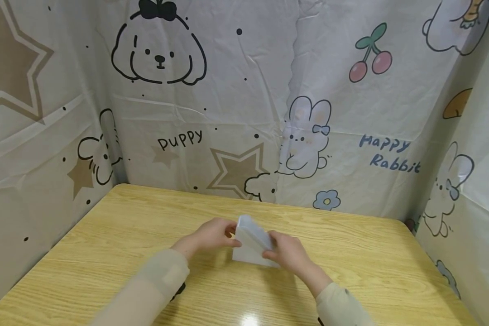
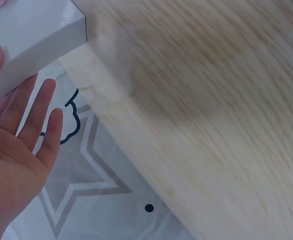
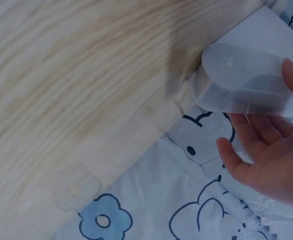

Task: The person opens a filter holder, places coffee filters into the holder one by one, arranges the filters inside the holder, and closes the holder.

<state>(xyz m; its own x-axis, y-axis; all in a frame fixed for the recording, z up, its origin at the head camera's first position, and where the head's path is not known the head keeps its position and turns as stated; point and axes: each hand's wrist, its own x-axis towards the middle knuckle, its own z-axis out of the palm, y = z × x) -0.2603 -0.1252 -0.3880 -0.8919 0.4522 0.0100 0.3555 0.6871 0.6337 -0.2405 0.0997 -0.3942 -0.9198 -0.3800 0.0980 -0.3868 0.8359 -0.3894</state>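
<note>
A white, partly see-through plastic holder (image 1: 248, 250) with a slanting top stands on the wooden table, between both hands. My left hand (image 1: 215, 233) holds its taller left edge, thumb at the front face and fingers round the back. At the lower right side, my right hand (image 1: 290, 252) grips it with the thumb in front and the fingers behind. The right wrist view shows a rounded, translucent end on the holder (image 3: 226, 75), over a flat white face. In the left wrist view a squared corner of the holder (image 2: 61, 37) has fine ridges.
The light wooden table (image 1: 126, 235) reaches back to a hanging cloth (image 1: 236, 104) printed with puppies, rabbits, stars and cherries. Similar cloth hangs along the left and right sides. A dark strap (image 1: 179, 290) shows by the left sleeve.
</note>
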